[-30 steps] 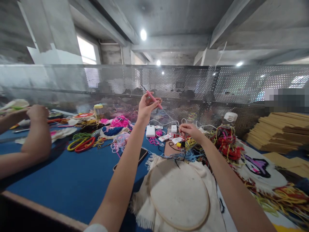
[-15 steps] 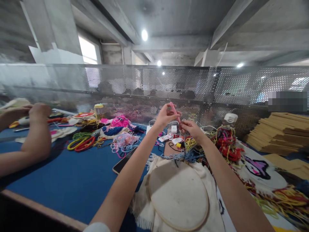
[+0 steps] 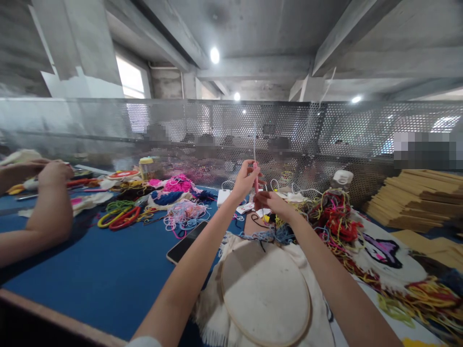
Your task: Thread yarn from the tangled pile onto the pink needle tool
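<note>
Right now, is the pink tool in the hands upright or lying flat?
Upright. The pink punch needle stands nearly vertical, its metal tip pointing up, pinched by the left hand, with the right hand at its lower end.

Blue table [image 3: 90, 274] carries embroidery hoop [image 3: 265, 294], phone [image 3: 186, 242], yarn [image 3: 183, 212].

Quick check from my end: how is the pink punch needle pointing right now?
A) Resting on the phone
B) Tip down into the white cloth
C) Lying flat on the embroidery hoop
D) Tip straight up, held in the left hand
D: the left hand pinches the pink punch needle upright, its thin tip pointing at the ceiling, with the right hand just below it.
</note>
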A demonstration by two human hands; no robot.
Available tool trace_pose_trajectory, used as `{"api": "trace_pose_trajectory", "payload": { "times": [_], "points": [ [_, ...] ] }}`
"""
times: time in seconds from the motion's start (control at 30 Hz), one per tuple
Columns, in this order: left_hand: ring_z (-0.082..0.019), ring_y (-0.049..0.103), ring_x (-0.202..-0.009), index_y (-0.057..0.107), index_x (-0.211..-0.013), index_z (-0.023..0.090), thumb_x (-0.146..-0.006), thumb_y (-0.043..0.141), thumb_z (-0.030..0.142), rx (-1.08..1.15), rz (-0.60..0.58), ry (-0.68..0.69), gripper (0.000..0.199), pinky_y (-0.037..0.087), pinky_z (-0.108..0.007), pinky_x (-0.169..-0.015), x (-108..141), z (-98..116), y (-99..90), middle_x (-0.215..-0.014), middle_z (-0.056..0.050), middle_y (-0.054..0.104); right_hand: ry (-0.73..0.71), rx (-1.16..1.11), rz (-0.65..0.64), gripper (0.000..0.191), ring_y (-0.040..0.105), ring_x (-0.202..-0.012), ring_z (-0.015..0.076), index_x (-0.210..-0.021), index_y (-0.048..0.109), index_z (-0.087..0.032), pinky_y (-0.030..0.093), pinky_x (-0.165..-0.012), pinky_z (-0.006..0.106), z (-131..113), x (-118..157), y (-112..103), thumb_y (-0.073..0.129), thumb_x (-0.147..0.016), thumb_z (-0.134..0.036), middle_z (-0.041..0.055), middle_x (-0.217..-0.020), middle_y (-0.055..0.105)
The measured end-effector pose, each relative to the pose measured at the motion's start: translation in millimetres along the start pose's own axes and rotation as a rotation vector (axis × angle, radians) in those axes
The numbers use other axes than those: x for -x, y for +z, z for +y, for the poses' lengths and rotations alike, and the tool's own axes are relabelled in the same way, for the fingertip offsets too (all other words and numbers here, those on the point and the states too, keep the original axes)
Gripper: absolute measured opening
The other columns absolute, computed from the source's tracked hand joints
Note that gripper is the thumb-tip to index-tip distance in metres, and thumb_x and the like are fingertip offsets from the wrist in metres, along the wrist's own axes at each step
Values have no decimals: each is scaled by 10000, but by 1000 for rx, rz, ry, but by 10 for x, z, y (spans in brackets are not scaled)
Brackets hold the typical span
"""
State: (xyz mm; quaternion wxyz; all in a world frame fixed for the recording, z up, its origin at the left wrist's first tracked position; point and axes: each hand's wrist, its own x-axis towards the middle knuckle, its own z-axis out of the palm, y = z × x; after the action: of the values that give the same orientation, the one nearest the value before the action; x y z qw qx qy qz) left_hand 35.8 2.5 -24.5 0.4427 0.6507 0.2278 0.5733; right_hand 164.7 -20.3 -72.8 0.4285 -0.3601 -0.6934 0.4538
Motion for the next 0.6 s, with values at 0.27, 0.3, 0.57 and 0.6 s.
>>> {"api": "trace_pose_trajectory", "payload": {
  "times": [0.27, 0.3, 0.57, 0.6],
  "points": [
    [-120, 611, -494, 525, -939, 179, -815, 561, 226, -121, -340, -118, 138, 489, -236, -499, 33, 97, -188, -656, 0, 625, 174, -45, -35, 303, 658, -892, 222, -918, 681, -170, 533, -772, 347, -249, 176, -301, 659, -749, -420, 120, -962, 703],
    [-105, 597, -469, 532, -946, 180, -813, 564, 224, -162, -462, -152, 143, 496, -243, -522, 33, 112, -216, -643, 9, 626, 155, -64, -6, 326, 645, -943, 209, -1003, 657, -211, 533, -782, 335, -304, 199, -372, 620, -778, -443, 100, -1059, 680],
    [-117, 610, -532, 526, -1030, 190, -814, 545, 213, -314, -764, -283, 218, 484, -254, -541, 16, 159, -308, -724, -22, 666, -132, -189, 481, 218, 671, -746, 147, -793, 688, -186, 533, -708, 257, -481, 202, -558, 706, -685, -375, 38, -807, 716],
    [-121, 616, -549, 526, -1023, 193, -811, 547, 213, -317, -774, -310, 213, 477, -245, -527, 22, 171, -316, -743, -27, 671, -153, -183, 520, 227, 670, -723, 146, -785, 683, -186, 534, -697, 260, -470, 195, -575, 707, -678, -385, 33, -787, 715]
  ]
}}
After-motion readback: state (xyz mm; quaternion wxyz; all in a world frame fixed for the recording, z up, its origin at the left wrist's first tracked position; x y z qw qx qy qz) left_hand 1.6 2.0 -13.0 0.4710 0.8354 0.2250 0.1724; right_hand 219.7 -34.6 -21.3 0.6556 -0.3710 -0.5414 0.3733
